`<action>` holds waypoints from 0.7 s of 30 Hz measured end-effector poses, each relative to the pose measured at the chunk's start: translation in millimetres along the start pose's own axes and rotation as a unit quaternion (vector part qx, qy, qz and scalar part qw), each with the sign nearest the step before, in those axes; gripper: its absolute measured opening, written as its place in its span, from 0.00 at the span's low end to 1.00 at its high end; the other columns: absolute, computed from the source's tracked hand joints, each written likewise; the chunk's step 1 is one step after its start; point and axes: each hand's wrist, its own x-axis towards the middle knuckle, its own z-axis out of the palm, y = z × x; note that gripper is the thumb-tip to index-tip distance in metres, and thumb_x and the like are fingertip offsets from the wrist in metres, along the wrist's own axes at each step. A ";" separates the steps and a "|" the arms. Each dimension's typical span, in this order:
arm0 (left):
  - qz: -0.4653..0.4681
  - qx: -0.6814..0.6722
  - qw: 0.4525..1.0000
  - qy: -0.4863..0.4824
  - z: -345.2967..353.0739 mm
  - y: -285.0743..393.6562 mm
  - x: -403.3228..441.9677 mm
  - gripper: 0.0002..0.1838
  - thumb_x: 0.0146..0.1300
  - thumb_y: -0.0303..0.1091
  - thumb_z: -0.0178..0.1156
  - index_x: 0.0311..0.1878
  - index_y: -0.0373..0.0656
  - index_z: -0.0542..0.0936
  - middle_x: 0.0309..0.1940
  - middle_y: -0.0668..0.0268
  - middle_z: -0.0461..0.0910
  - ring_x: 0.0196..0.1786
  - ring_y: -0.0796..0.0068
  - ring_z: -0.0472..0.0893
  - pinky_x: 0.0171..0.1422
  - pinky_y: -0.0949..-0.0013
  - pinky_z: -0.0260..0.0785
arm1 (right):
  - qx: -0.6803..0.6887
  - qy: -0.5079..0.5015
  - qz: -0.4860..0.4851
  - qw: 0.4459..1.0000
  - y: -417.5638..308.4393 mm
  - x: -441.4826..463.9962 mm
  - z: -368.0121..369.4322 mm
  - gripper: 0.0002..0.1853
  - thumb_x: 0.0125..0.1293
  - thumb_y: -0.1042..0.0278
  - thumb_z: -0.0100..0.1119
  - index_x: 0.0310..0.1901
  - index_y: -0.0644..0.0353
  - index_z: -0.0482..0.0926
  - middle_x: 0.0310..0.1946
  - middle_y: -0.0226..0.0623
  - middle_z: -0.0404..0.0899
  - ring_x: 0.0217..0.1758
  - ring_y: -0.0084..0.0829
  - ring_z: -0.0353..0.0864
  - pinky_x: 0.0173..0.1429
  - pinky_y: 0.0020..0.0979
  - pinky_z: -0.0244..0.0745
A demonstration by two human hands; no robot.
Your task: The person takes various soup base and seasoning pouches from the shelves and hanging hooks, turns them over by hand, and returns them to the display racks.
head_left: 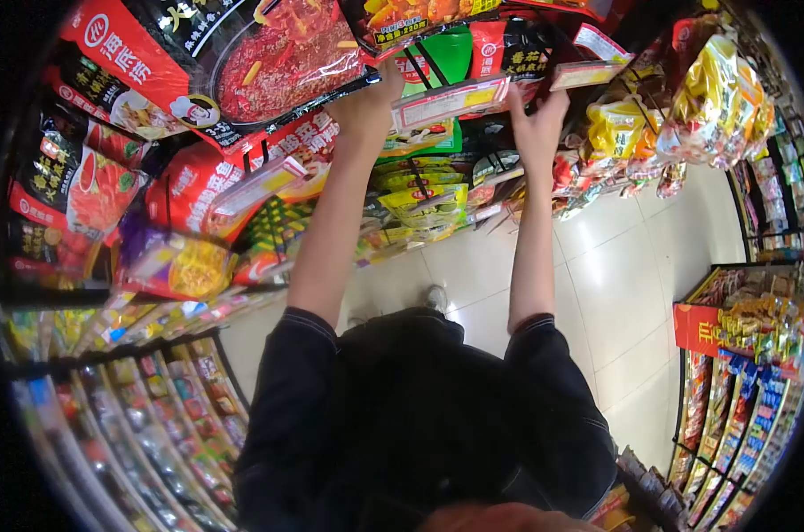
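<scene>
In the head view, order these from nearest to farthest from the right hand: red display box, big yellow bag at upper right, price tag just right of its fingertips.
From the right hand:
1. Price tag, above right.
2. Big yellow bag, farther right.
3. Red display box, lower right.

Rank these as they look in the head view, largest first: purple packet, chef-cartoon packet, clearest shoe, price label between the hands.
1. Chef-cartoon packet
2. Purple packet
3. Price label
4. Clearest shoe
Nearness to the camera may enlarge the first.
</scene>
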 end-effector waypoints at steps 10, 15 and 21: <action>0.063 -0.093 0.988 -0.103 -87.7 27.0 -107.7 0.23 0.63 0.32 0.66 0.63 0.50 0.78 0.63 0.56 0.71 0.68 0.49 0.68 0.70 0.41 0.55 | -0.150 0.062 -0.048 0.986 13.7 11.9 16.9 0.47 0.52 0.50 0.84 0.66 0.67 0.68 0.51 0.59 0.77 0.56 0.61 0.74 0.62 0.49 0.73; 0.044 -0.199 0.944 -0.259 -134.6 22.2 -222.4 0.24 0.60 0.30 0.67 0.61 0.49 0.80 0.63 0.57 0.71 0.68 0.52 0.68 0.71 0.45 0.56 | 0.004 0.057 0.008 0.998 15.4 19.4 9.1 0.44 0.55 0.50 0.82 0.64 0.69 0.69 0.47 0.56 0.80 0.49 0.57 0.83 0.54 0.47 0.78; -0.016 -0.285 0.884 -0.371 -185.8 -9.1 -302.0 0.23 0.59 0.28 0.65 0.61 0.48 0.80 0.62 0.53 0.72 0.67 0.49 0.70 0.70 0.47 0.60 | -0.138 0.054 -0.028 0.989 0.4 1.3 -24.0 0.26 0.62 0.51 0.77 0.39 0.69 0.76 0.37 0.51 0.80 0.35 0.50 0.81 0.42 0.45 0.76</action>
